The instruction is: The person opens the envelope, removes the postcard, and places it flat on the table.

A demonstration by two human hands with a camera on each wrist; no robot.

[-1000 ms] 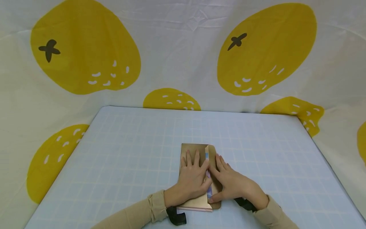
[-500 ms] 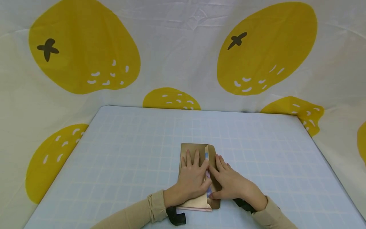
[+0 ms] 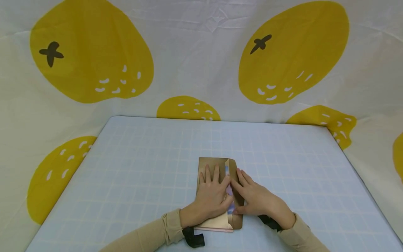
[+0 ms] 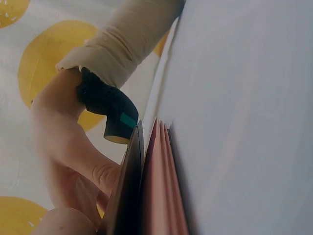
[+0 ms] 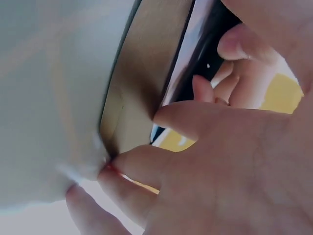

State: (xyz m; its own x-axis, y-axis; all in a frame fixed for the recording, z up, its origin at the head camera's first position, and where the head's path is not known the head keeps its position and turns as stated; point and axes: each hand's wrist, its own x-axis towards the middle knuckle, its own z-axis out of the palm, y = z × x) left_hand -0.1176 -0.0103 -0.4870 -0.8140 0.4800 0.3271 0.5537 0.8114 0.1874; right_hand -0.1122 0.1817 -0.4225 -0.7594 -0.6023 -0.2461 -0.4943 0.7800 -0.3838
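Observation:
A gold-brown folded paper piece, like an envelope, lies in front of me in the head view. Its right-hand flap lies flat, and a blue-purple strip shows along the fold. My left hand presses on the envelope with fingers spread. At its right edge, my right hand has straight fingers touching the flap, thumb by the strip's near end. In the right wrist view, fingertips meet the strip's edge. Pink layered edges show under a darker top layer in the left wrist view.
The envelope rests on a table covered in pale blue checked cloth. Behind and beside it hangs a white sheet with yellow fruit prints. Black wrist cameras sit at both cuffs.
My right thumb has slid a little away from me along the strip, and the right hand has shifted slightly with it. The left hand stays pressed in place.

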